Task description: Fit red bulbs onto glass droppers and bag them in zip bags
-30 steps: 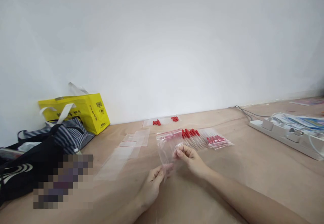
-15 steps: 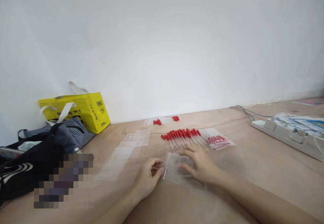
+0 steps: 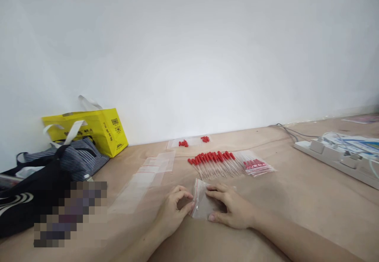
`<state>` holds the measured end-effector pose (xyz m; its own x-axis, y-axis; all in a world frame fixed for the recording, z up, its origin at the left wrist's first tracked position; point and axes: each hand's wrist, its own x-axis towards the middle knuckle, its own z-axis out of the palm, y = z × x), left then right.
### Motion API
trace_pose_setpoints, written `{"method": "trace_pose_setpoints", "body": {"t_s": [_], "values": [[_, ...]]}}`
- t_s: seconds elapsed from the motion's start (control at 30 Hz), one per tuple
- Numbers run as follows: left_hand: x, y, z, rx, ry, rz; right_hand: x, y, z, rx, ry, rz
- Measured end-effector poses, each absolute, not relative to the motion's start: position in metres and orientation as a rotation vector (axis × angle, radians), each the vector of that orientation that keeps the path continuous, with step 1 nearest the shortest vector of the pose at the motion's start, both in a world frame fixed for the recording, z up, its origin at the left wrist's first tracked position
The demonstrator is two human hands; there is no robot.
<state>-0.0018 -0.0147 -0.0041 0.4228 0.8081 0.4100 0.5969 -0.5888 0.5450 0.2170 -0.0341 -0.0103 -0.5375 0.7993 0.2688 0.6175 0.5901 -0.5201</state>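
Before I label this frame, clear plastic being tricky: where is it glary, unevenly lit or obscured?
Head view: wall brightest mid-frame, dimmer toward the corners; head view: whitish glints along the seal of the clear bag under the right hand; head view: flat bags fading into the table; head view: a pixelated patch hiding detail at lower left.

Spreads as a tan worktop [image 3: 296, 187], bearing a yellow shopping bag [image 3: 114, 133] by the far edge, at left. Carries red-bulbed droppers [image 3: 211, 157] between overlapping clear zip bags [image 3: 143, 182] and a power strip [image 3: 334, 161], plus a single zip bag [image 3: 203, 201] in front.
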Motion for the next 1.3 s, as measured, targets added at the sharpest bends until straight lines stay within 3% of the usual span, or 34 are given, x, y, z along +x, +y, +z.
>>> {"method": "trace_pose_setpoints", "body": {"t_s": [0.3,0.5,1.07,1.3], "values": [[0.0,-0.017,0.005,2.67,0.756,0.608,0.236,-0.023,-0.012,-1.006,-2.389,0.723],[0.002,-0.021,0.014,2.773,0.907,0.349,0.239,-0.017,-0.008,-0.905,-2.38,0.764],[-0.003,-0.022,0.011,2.77,0.928,0.249,0.223,-0.027,-0.015,-1.104,-2.282,0.652],[-0.005,-0.02,0.007,2.697,0.883,0.378,0.224,-0.026,-0.017,-1.196,-2.274,0.592]]}}
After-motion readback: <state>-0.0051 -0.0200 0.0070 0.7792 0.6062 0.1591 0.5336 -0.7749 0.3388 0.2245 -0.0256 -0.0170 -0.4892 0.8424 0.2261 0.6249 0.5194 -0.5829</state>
